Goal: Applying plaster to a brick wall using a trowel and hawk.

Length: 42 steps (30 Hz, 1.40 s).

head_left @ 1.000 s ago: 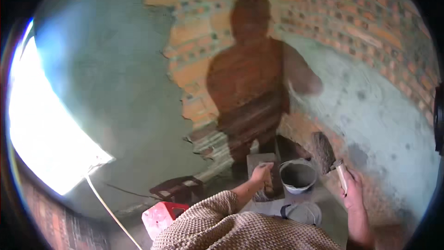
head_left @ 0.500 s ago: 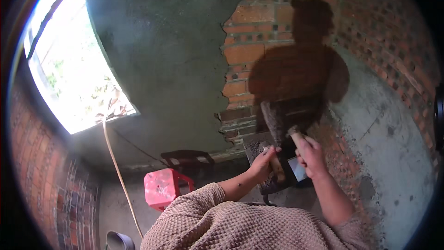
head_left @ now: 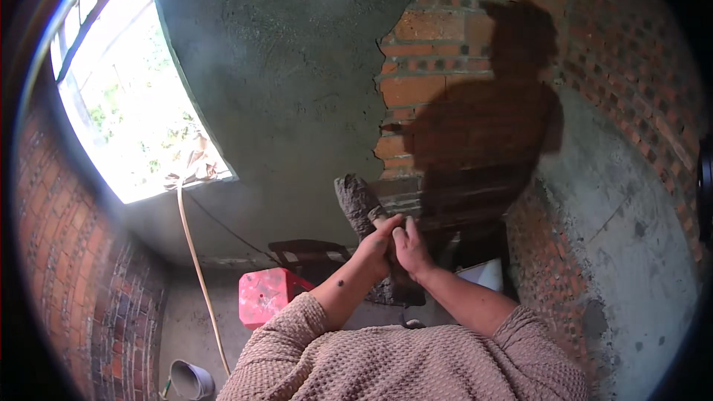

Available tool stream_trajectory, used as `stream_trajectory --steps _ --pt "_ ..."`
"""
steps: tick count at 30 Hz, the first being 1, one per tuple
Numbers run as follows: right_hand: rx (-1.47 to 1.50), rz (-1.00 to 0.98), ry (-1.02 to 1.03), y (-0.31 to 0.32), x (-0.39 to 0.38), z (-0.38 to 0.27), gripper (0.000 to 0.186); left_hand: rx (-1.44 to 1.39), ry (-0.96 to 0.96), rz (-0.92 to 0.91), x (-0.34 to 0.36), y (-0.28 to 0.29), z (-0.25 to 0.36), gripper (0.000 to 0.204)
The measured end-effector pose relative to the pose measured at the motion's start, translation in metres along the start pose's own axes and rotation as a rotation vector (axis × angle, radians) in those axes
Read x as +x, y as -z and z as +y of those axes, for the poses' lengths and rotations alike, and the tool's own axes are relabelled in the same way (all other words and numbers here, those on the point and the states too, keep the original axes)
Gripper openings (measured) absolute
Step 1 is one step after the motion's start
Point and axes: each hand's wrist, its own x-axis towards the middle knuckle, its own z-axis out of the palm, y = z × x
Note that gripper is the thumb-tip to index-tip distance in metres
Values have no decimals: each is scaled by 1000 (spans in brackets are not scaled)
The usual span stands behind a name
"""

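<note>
Close together in front of my body, my left hand point(head_left: 377, 246) and my right hand point(head_left: 412, 254) are nearly touching. My right hand is closed on the handle of a trowel point(head_left: 355, 199), whose blade points up and left and is coated in wet grey mortar. Below the hands hangs a dark plastering float point(head_left: 382, 293) smeared with mortar. My left hand is wrapped round its handle, mostly hidden by the fingers. Ahead, grey plaster point(head_left: 282, 96) covers the wall up to a ragged edge against bare brick point(head_left: 427, 93).
A red plastic stool point(head_left: 266, 297) stands at lower left, near a bucket point(head_left: 189, 382). A pale hose point(head_left: 194, 260) runs from the bright window point(head_left: 126, 111) to the floor. Brick walls rise left and right. A white-topped object point(head_left: 483, 275) sits behind my right forearm.
Both hands have moved left and closer together. The trowel blade has swung to the left, and the float has shifted left and lower under the hands. The view has turned slightly.
</note>
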Motion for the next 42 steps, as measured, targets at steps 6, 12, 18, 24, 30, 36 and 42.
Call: stream_trajectory --steps 6,12,18,24,30,36,42 --pt "128 -115 -14 -23 19 37 19 -147 -70 16 12 59 21 22" --pt "188 -270 -428 -56 32 31 25 -183 -87 32 9 88 44 22" --pt "-29 -356 -704 -87 51 32 27 -64 81 -63 12 127 81 25" --pt "670 -260 -586 -44 64 98 32 162 146 -81 6 105 126 24" --pt "1349 -86 -324 -71 106 136 38 1031 110 58 9 50 160 21" --pt "1771 -167 -266 -84 142 90 36 2534 -488 -211 49 55 162 16" --pt "1806 -418 -123 -68 208 191 36 2279 -613 375 57 13 162 17"
